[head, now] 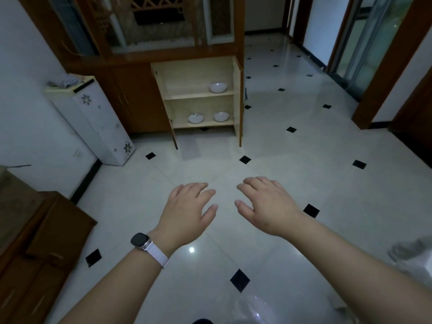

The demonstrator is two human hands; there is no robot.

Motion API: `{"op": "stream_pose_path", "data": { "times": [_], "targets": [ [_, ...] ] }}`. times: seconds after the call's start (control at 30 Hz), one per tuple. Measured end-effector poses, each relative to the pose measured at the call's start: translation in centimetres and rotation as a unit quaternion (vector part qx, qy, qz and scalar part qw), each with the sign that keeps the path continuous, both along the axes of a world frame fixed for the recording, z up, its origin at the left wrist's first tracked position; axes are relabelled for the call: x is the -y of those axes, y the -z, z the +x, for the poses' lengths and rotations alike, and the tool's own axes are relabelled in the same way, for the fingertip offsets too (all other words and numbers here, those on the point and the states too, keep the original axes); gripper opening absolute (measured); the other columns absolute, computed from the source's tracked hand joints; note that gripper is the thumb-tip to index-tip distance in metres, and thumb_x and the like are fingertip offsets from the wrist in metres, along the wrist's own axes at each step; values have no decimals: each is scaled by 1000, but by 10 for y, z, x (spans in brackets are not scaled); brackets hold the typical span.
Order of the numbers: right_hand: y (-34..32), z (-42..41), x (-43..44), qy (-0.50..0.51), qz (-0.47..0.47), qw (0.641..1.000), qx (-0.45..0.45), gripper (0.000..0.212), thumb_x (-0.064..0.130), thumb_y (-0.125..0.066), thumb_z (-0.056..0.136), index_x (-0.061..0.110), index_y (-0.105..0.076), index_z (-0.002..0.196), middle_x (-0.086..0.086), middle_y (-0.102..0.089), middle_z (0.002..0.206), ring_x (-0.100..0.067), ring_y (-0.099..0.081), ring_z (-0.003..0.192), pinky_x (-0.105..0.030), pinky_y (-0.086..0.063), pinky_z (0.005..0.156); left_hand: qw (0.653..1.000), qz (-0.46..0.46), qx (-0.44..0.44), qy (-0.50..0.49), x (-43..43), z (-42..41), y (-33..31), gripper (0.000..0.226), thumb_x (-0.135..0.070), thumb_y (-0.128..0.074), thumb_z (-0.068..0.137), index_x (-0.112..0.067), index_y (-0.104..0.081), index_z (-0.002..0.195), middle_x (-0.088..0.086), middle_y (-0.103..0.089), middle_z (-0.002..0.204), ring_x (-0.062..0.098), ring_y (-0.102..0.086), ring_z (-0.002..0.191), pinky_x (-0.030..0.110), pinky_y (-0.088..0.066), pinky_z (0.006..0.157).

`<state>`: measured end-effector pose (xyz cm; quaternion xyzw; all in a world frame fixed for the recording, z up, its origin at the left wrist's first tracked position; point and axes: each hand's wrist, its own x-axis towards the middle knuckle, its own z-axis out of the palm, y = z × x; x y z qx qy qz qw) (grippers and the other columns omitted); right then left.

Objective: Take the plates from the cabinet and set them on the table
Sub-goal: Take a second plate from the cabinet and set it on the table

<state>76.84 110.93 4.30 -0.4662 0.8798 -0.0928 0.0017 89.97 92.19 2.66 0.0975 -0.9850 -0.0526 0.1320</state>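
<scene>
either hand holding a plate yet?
No: the left hand and the right hand hover open and empty above the floor, while the three plates sit in the open cabinet, for example the top-shelf plate.

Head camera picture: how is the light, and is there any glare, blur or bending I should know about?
Head view: dim, bluish light overall; a small glare spot on the glossy floor below the left hand; wide-angle bending tilts the door frame at right; the lower right corner is smeared; plates in the cabinet are small but sharp enough to make out.
</scene>
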Motion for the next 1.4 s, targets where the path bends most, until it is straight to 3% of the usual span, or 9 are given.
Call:
{"op": "stream_pose_path", "data": {
  "times": [0.23, 0.63, 0.97, 1.17, 1.4],
  "targets": [
    [19, -42, 112, -39, 31, 999, 2, 58, 56, -26, 88, 20, -57, 122, 1, -57, 125, -23, -50, 116, -37, -38, 95, 998, 26, -1, -50, 107, -21, 20, 44, -47, -40, 92, -22, -66, 117, 1, -64, 126, 23, -58, 115, 45, -39, 103],
    [20, -96, 343, -28, 51, 998, -6, 61, 57, -23, 88, 22, -53, 128, 3, -55, 130, -19, -47, 121, -36, -36, 98, 998, 40, 10, -38, 344, -77, 35, 46, -49, -39, 91, -22, -66, 117, 2, -66, 123, 23, -59, 113, 45, -41, 101],
    [11, -151, 420, 5, 54, 998, -14, 50, 52, -35, 95, 23, -49, 133, 4, -52, 134, -18, -44, 124, -35, -34, 101, 999, 32, -9, -12, 439, -140, 28, 44, -45, -43, 90, -22, -66, 118, 3, -64, 124, 22, -57, 115, 42, -40, 101],
    [24, -200, 462, 10, 41, 999, 15, 66, 59, -18, 87, 24, -49, 134, 6, -51, 135, -17, -44, 125, -35, -35, 101, 999, -10, 6, -39, 483, -183, 34, 41, -41, -47, 87, -18, -66, 114, 6, -66, 117, 26, -59, 110, 41, -44, 92],
    [49, -292, 517, 3, 30, 998, 50, 51, 52, -35, 96, 25, -44, 138, 7, -47, 140, -16, -39, 129, -33, -29, 103, 996, -32, 52, -60, 532, -269, 45, 41, -41, -47, 87, -19, -66, 115, 6, -67, 118, 25, -60, 109, 40, -46, 91]
  ]
}}
